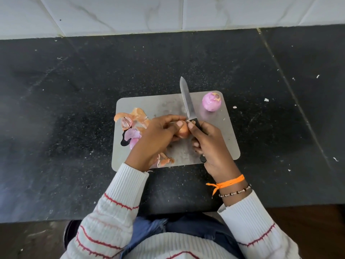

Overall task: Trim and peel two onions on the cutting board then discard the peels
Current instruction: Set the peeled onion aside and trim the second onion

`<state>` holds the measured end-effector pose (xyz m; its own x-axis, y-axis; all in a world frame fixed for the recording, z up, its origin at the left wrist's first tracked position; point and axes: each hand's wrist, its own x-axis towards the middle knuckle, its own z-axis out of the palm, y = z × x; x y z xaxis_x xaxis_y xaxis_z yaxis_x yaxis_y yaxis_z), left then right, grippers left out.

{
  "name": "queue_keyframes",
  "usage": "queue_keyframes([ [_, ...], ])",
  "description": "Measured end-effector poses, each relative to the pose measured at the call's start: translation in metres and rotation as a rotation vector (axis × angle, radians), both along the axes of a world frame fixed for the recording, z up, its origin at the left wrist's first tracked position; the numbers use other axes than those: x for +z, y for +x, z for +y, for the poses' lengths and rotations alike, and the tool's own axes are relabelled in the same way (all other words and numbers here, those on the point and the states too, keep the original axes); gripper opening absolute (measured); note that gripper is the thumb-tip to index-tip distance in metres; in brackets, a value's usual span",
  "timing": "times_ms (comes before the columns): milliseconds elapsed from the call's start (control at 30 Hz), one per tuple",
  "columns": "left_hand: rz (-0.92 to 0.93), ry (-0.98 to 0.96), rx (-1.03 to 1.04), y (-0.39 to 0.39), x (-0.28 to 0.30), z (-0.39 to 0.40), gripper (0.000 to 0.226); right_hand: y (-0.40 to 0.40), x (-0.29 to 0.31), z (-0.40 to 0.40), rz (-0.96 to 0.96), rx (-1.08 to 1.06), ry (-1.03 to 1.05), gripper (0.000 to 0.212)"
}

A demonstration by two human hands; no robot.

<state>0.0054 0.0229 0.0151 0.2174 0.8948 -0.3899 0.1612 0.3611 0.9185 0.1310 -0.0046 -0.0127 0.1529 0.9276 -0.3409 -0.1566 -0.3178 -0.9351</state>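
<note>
Dark speckled counter, steel cutting board (224, 139) centred. One peeled onion (211, 101) sits at its far right corner; peels (130, 120) along its left edge. Your left hand (156, 135) grips the unpeeled second onion (183, 130) mid-board; your right hand (209, 144) holds the knife (186, 101). Roughly half done; discarding remains

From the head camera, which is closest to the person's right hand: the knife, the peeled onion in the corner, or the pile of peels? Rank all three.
1. Knife: gripped in the right hand, blade pointing away.
2. Peeled onion: far right corner of the cutting board, beyond the hand.
3. Pile of peels: board's left edge, past the left hand holding the unpeeled onion.
</note>
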Motion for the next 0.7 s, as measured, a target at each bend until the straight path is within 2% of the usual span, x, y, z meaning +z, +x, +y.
queue_keyframes([
  [100, 0.071, 0.022, -0.025, -0.003, -0.001, -0.002, 0.027, 0.000, -0.001, 0.002, -0.059, 0.023, 0.052, 0.018],
  [167, 0.095, 0.063, -0.026, -0.005, -0.002, -0.003, 0.025, -0.001, -0.004, 0.003, -0.152, 0.020, 0.100, 0.019],
  [267, 0.067, 0.058, -0.044, -0.006, -0.002, -0.003, 0.016, -0.002, -0.007, 0.007, -0.321, 0.012, 0.169, 0.019],
  [433, -0.005, -0.011, -0.051, -0.008, -0.006, -0.003, 0.023, -0.005, -0.005, 0.011, -0.617, 0.049, 0.302, 0.023],
  [700, -0.017, -0.070, -0.032, -0.012, -0.008, -0.004, 0.025, -0.013, -0.005, 0.014, -0.729, 0.067, 0.334, 0.011],
])
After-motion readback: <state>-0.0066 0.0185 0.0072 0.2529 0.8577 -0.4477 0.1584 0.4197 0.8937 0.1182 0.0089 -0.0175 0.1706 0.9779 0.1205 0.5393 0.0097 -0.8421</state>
